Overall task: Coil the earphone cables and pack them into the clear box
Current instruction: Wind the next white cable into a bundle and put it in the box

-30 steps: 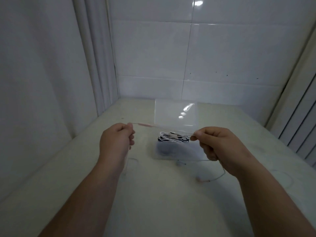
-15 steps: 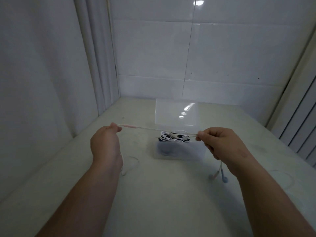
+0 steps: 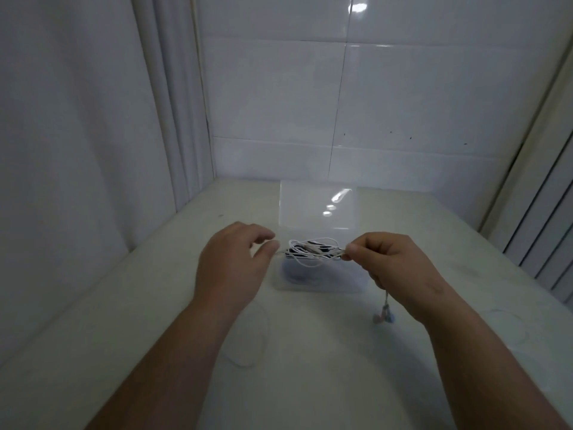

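The clear box (image 3: 356, 282) stands on the table's middle with its lid (image 3: 316, 206) upright behind it. Coiled white cables (image 3: 313, 251) and a dark bundle lie inside. My right hand (image 3: 393, 262) pinches a thin earphone cable (image 3: 280, 251) just above the box's right side. Its pink and blue earbuds (image 3: 384, 318) dangle below that hand. My left hand (image 3: 232, 265) sits close to the box's left edge, thumb and forefinger loosely around the same cable. A slack loop (image 3: 263, 336) trails on the table under my left wrist.
The pale table (image 3: 310, 367) sits in a corner, with a tiled wall (image 3: 372, 103) behind and a white wall on the left. Another faint white cable (image 3: 514, 321) lies on the table to the right. Slatted panels (image 3: 545, 243) rise at the right edge.
My left hand has moved right toward my right hand, so the stretched cable has gone slack between them. Its fingers have loosened. The earbuds now hang under my right hand.
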The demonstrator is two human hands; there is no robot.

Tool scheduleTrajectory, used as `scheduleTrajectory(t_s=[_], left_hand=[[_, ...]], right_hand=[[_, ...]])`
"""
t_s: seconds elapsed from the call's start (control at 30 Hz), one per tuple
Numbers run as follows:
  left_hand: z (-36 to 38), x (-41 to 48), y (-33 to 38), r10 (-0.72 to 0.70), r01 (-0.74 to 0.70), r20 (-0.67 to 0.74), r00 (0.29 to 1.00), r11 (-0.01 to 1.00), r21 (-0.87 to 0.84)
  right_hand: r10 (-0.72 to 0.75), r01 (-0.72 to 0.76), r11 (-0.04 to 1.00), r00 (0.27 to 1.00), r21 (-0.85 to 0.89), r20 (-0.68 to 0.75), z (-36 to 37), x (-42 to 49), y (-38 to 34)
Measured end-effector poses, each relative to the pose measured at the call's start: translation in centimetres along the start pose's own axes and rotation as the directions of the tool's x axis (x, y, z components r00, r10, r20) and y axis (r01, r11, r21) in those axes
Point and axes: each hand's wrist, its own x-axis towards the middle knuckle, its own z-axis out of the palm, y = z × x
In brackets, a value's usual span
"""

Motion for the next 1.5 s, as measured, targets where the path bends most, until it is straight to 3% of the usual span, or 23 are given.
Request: scheduleTrajectory(t_s=[0.1,0.23,0.33,0.5,0.77,1.03,1.17,1.23,1.33,1.43,1.5], left_hand=[[0.5,-0.4,1.2,0.152,-0.145,0.028,0.988,0.974,-0.176],[1.4,-0.5,1.2,0.308,-0.294,0.133,0.942,0.949,-0.116],[2.0,-0.6,1.1,0.312,-0.313,0.213,0.926,0.949,-0.032],[2.0,-0.6,1.3,0.376,-0.360,0.123,0.918,0.923,-0.133],[1.1,-1.1,2.3,0.148,-0.154,-0.043,0.988,0.930,-0.334],[0.1,-0.5,1.3,-0.061,0.011,-0.212,0.975,0.974,-0.226],[0.0,-0.6,1.2,-0.127,0.124,-0.078,0.989,0.991,-0.050],[0.0,-0.6,1.2,-0.095,0.095,0.042,0.995,0.995,0.016],[0.3,-0.8,1.7,0.100,-0.080,0.159,0.982,0.988,-0.129],[0.5,-1.2,2.7,0.212,-0.110,0.273,0.938,0.932,-0.345],[1.0,-1.6,3.3,0.234,-0.113,0.331,0.914,0.931,-0.346]], right_hand=[[-0.018,0.018,1.000,1.000,-0.004,0.026,0.4,-0.1,-0.1],[-0.047,0.047,0.999,0.997,0.011,0.060,0.6,-0.2,-0.5],[-0.060,0.058,0.998,0.996,0.037,0.071,0.7,-0.1,-0.5],[-0.056,0.050,0.996,0.996,0.080,0.072,0.7,-0.2,-0.3],[-0.046,0.031,0.992,0.990,0.121,0.131,0.0,-0.4,-0.5],[0.003,-0.013,0.997,0.992,0.079,0.123,-0.2,-0.2,-0.2],[0.000,-0.005,0.998,0.996,0.062,0.091,0.0,-0.2,-0.1],[-0.017,0.010,0.997,0.996,0.081,0.086,0.1,-0.1,-0.1],[-0.044,0.037,0.996,0.994,0.075,0.103,0.5,-0.3,-0.3],[-0.079,0.070,0.994,0.990,0.087,0.113,0.9,-0.3,-0.5],[-0.083,0.071,0.989,0.992,0.129,0.093,1.0,-0.3,-0.5]])
